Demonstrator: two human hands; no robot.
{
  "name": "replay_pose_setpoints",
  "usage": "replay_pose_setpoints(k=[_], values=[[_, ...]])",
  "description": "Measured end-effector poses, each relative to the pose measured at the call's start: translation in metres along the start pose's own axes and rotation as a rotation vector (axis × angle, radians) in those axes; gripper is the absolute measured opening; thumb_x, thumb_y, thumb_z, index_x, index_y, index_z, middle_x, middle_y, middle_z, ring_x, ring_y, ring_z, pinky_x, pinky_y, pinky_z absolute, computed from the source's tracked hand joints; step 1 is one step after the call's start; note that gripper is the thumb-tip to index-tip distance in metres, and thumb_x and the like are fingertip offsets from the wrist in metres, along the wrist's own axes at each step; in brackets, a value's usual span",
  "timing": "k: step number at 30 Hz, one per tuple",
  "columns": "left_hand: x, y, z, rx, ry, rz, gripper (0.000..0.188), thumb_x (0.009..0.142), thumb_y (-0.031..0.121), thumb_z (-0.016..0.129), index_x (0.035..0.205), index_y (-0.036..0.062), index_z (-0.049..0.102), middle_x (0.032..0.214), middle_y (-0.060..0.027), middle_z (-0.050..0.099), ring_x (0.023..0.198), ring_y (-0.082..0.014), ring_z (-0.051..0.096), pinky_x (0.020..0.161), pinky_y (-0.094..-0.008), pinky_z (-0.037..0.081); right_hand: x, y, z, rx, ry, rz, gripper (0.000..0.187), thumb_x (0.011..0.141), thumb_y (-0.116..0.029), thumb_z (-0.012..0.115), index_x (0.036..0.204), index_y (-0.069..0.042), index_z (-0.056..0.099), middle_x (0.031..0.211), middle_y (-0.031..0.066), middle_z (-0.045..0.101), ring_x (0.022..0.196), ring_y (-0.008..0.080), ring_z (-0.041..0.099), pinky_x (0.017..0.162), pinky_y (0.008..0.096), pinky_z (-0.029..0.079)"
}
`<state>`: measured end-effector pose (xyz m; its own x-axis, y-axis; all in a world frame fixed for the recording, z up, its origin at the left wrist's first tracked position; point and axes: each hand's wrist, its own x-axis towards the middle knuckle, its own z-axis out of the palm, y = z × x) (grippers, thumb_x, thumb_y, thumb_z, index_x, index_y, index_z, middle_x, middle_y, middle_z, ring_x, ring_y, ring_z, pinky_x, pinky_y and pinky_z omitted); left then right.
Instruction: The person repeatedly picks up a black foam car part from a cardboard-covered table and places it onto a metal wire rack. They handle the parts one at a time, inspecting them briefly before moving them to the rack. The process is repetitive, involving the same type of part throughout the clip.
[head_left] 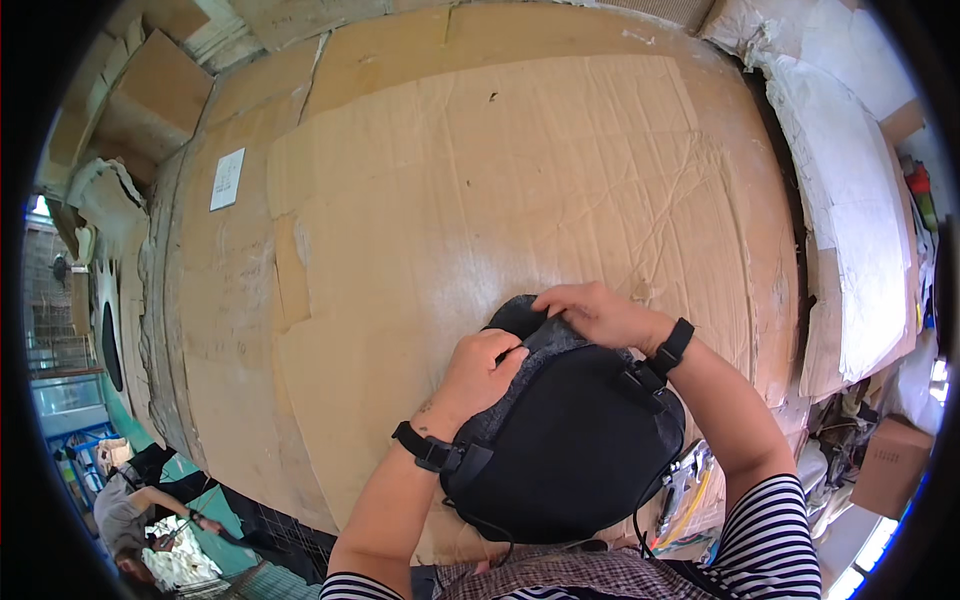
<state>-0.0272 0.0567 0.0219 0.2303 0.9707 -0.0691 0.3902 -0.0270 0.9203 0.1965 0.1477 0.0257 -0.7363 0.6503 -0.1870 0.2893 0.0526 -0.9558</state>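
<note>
Black padded piece (580, 440): lying at five o'clock on cardboard (400, 220). Left hand (480, 374): pinching its grey edge (556, 340) at ten. Right hand (598, 314): pinching at twelve. Edge-working apparently proceeding, next move probably requiring even grip.

white card (227, 180), upper left | brown carton (888, 466), lower right | co-worker (122, 512), lower left

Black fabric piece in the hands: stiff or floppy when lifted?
The black fabric piece probably flops at its grey edge, which bends between pinching fingers. Its smooth, rounded middle suggests padding that may keep some shape. Matte surface: likely not slippery.
</note>
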Motion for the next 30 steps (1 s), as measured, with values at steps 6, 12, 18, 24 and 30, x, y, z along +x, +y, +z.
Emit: replay_pose_setpoints(k=[6, 12, 18, 24, 30], values=[[-0.002, 0.003, -0.001, -0.058, -0.033, -0.082, 0.016, 0.085, 0.01, 0.065, 0.094, -0.0036, 0.063, 0.075, -0.0101, 0.062, 0.062, -0.0162, 0.054, 0.055, -0.028, 0.042, -0.002, -0.022, -0.008, -0.07, 0.011, 0.069, 0.031, 0.087, -0.019, 0.064, 0.113, -0.001, 0.061, 0.099, 0.0146, 0.067, 0.089, 0.0249, 0.063, 0.082, 0.0338, 0.049], [0.01, 0.015, -0.002, 0.071, -0.104, -0.094, 0.015, 0.084, 0.011, 0.068, 0.085, -0.0044, 0.065, 0.068, -0.0113, 0.06, 0.058, -0.0156, 0.053, 0.053, -0.028, 0.041, 0.013, -0.029, 0.011, -0.202, -0.196, 0.021, 0.02, 0.085, -0.017, 0.068, 0.088, 0.002, 0.067, 0.073, 0.0165, 0.064, 0.067, 0.0271, 0.061, 0.063, 0.0358, 0.047], [0.0, 0.001, 0.003, -0.044, -0.022, -0.037, 0.013, 0.083, 0.007, 0.068, 0.088, -0.0046, 0.065, 0.068, -0.0121, 0.061, 0.057, -0.0159, 0.052, 0.051, -0.0286, 0.041, 0.013, -0.006, 0.003, -0.144, -0.24, 0.006, 0.014, 0.084, -0.009, 0.063, 0.092, 0.003, 0.066, 0.077, 0.016, 0.065, 0.07, 0.0263, 0.062, 0.065, 0.0348, 0.048], [0.005, 0.008, 0.0, -0.088, -0.078, -0.11, 0.014, 0.085, 0.009, 0.066, 0.089, -0.0041, 0.064, 0.062, -0.0055, 0.055, 0.056, -0.0087, 0.045, 0.049, -0.026, 0.037, 0.012, -0.003, 0.007, -0.006, -0.196, -0.067, 0.021, 0.085, -0.003, 0.057, 0.105, 0.001, 0.062, 0.09, 0.0112, 0.066, 0.08, 0.0215, 0.061, 0.073, 0.034, 0.048], [0.015, 0.012, 0.002, -0.118, -0.133, -0.262, 0.018, 0.09, 0.013, 0.062, 0.081, -0.0028, 0.06, 0.059, 0.0015, 0.039, 0.056, -0.0057, 0.034, 0.048, -0.0252, 0.031, 0.02, -0.03, 0.007, -0.066, -0.228, 0.093, 0.016, 0.086, -0.003, 0.056, 0.102, 0.0, 0.059, 0.093, 0.01, 0.064, 0.088, 0.0211, 0.06, 0.08, 0.0327, 0.047]])
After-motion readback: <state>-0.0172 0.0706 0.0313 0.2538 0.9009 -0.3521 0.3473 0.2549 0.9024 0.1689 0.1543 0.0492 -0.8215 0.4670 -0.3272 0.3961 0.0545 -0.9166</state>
